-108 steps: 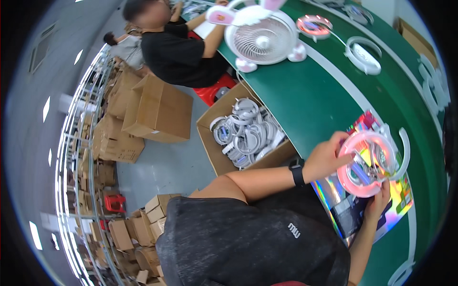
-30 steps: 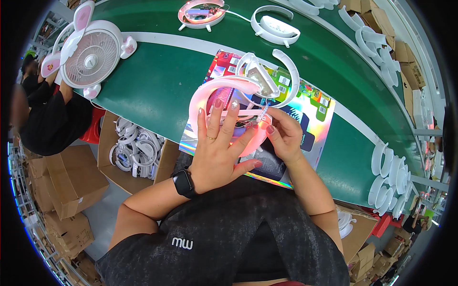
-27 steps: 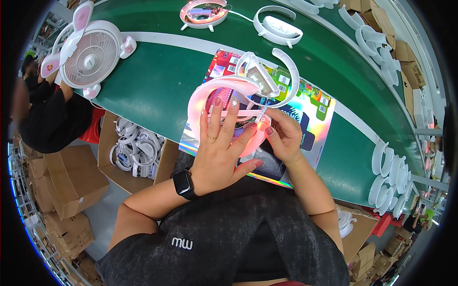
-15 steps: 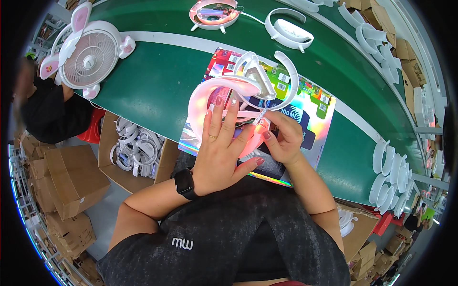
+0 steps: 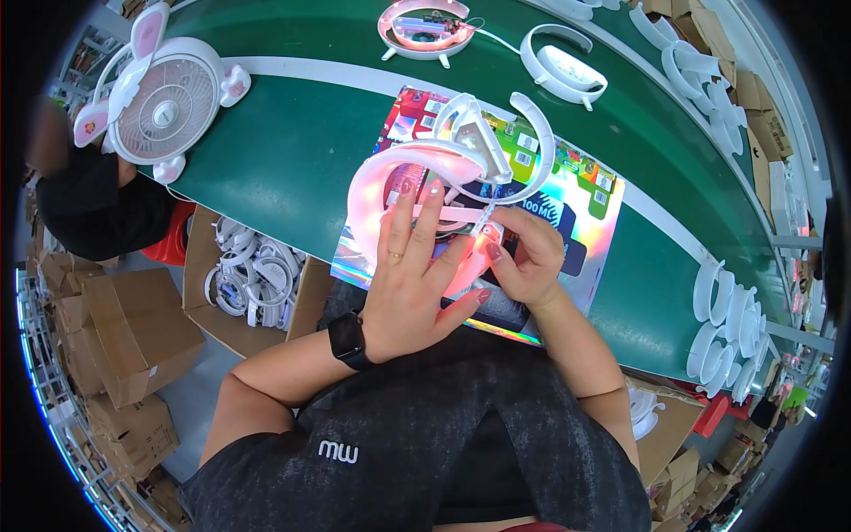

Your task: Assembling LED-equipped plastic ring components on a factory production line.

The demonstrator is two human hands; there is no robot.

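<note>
A glowing pink ring-shaped plastic housing (image 5: 362,197) lies on the shiny printed cardboard sheet (image 5: 589,230) in front of me. My left hand (image 5: 409,275) rests flat over it, fingers spread, with some fingertips reaching inside the ring. At the ring's lower right side, my right hand (image 5: 530,257) is closed, thumb and index finger pinched beside a thin pale strand (image 5: 484,218). Whatever sits between those fingertips is too small to make out. A white curved piece (image 5: 542,133) with a translucent panel (image 5: 481,144) adjoins the ring at its upper right.
Beyond the white strip, a lit pink ring (image 5: 386,27) is wired to a white arc part (image 5: 576,84). A rabbit-eared fan (image 5: 168,111) stands at left. White parts fill a carton (image 5: 306,297); more arcs (image 5: 722,324) cluster at right. Another person (image 5: 93,199) sits far left.
The wired ring and white arc part beyond the strip have shifted right. My hands stay almost in place, with slight finger movement at the pink housing.
</note>
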